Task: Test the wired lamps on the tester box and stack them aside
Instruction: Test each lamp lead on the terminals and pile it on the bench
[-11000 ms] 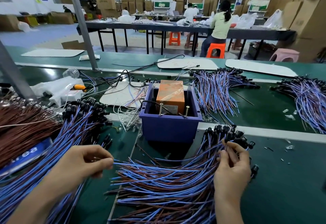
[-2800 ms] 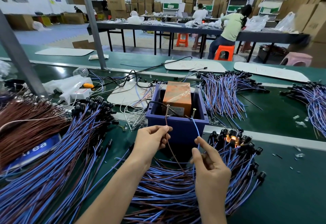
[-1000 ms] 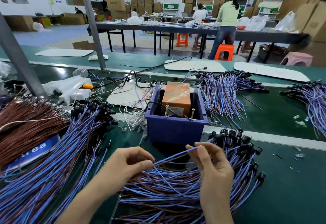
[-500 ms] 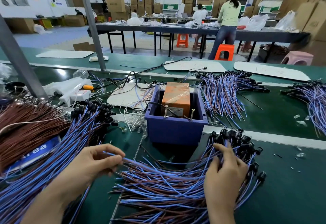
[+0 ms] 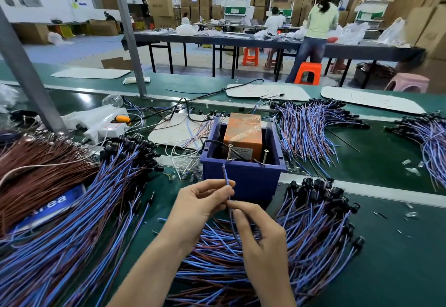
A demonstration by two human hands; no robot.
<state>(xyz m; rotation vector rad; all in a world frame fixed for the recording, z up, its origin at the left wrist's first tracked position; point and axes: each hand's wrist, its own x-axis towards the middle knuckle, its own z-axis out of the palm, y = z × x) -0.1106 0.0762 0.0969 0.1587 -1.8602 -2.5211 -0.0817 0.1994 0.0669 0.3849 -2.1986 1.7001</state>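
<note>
Both hands pinch one wire (image 5: pixel 226 176): the left hand (image 5: pixel 202 206) holds it high up between thumb and forefinger tips, and the right hand (image 5: pixel 261 238) nips it just below, thumb against forefinger, its other fingers loosely curled. The green bench (image 5: pixel 398 265) lies bare to the right of the hands and in a narrow strip to their left; a grey rail (image 5: pixel 376 189) crosses it behind. The left pile (image 5: pixel 79 229) of blue leads with black lamp heads fills the near left side, with a brown pile (image 5: pixel 33 176) behind it. The near pile (image 5: pixel 311 229) spreads under and right of both wrists, its black heads fanned along the far and right edge. A far pile (image 5: pixel 306 128) lies beyond the rail, right of the box. The purple box (image 5: pixel 243 181) stands straight ahead, its near wall just behind the fingertips. An orange block (image 5: pixel 243 134) sits inside it, and two screws (image 5: pixel 229 153) stand up at the near rim. Both forearms come in from the lower edge and the hands meet above the near pile's left end, the right hand's back toward the camera. The wire rises almost upright from the left pinch, its tip in front of the box wall, below the left screw and apart from it. Downward it passes the right pinch into the near pile, where its lamp end cannot be picked out.
</note>
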